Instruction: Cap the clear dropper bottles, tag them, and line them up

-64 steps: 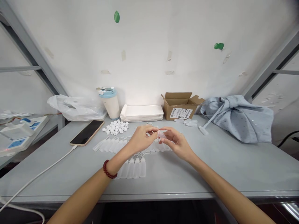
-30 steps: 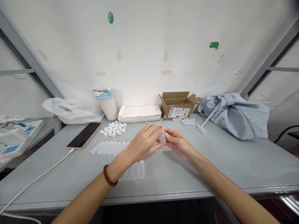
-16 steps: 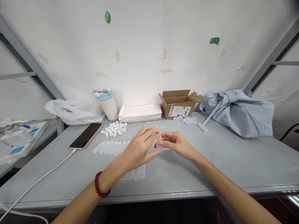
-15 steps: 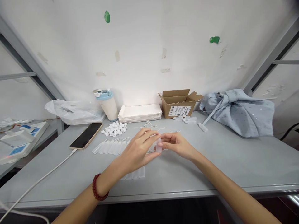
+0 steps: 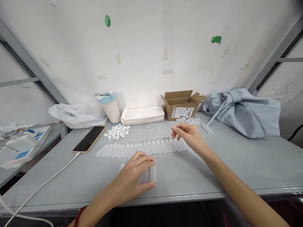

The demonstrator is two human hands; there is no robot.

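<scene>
My left hand (image 5: 134,178) is low on the table near the front edge, thumb at the bottom and fingertips at the top of a small translucent plastic tube (image 5: 153,173). Other such pieces lie beside it, partly hidden by that hand. Farther back runs a row of similar translucent tubes (image 5: 146,147), each with a thin curled strap. Over the right end of this row is my right hand (image 5: 188,135), thumb and fingers closed together; whether anything is between them is too small to make out.
White caps (image 5: 117,131) are heaped left of a few loose straps (image 5: 151,128). A phone (image 5: 89,138) on a cable lies at left. Along the wall stand a cup (image 5: 110,107), stacked white envelopes (image 5: 142,115), a cardboard box (image 5: 181,105) and a blue cloth bag (image 5: 243,113).
My hands have parted. The left one has brought the tube down toward the front edge, beside the nearer pieces; the right one has moved right and slightly back, to the row's end.
</scene>
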